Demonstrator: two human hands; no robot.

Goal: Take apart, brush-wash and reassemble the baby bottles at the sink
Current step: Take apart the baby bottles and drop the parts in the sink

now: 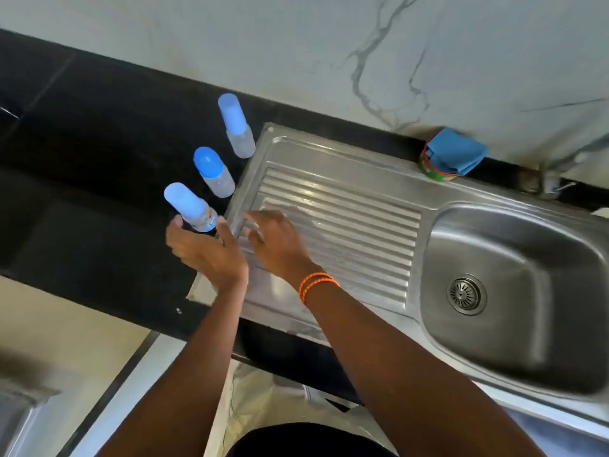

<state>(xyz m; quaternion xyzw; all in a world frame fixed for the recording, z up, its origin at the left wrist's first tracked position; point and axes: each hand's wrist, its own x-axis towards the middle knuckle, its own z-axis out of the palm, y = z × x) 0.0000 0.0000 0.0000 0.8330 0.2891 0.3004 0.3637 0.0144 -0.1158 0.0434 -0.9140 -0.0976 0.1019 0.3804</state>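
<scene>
Three capped bottles standing in row on dark bench, just left of sink's drainboard: near bottle, middle bottle, far bottle. All assembled, none apart yet.

Left hand reaching at near bottle, fingers spread wide, flanking its base; holding nothing yet. Right hand hovering over drainboard edge, fingers relaxed, empty, likely waiting to twist cap.

Basin lying well right. Blue cloth sitting on tin behind sink.

Left hand and right hand outstretched, fingers loosely spread.
</scene>
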